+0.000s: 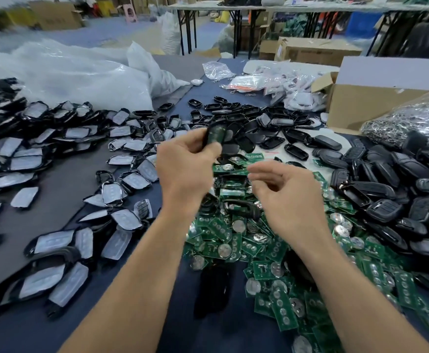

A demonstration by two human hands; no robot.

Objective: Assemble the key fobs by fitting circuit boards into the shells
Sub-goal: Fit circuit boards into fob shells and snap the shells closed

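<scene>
We hold our left grip (183, 159) raised above the counter (137, 317), fingers and thumb pinching a black shell (214, 135) at its lower end. A greenish face shows on the shell, but blur keeps us from telling whether a board sits inside it. Our right grip (285, 192) hovers just right of the left and a little lower, apart from the shell. Its fingers are loosely curled and its thumb and forefinger are parted, with nothing between them that we can make out. Directly beneath both grips lies the heap of green circuit boards (234, 240), many with round silver coin cells, spilling toward us across the dark blue counter. To the right of that heap we see a mound of loose black shells (386, 200); more lie scattered beyond the grips. On our left, spread over a grey mat (55, 189), are film-covered fob halves (55, 149) — pale faces in black rims. Further back sit clear plastic bags (68, 72), a cardboard box (361, 103) and a bag of metal rings (412, 118).
</scene>
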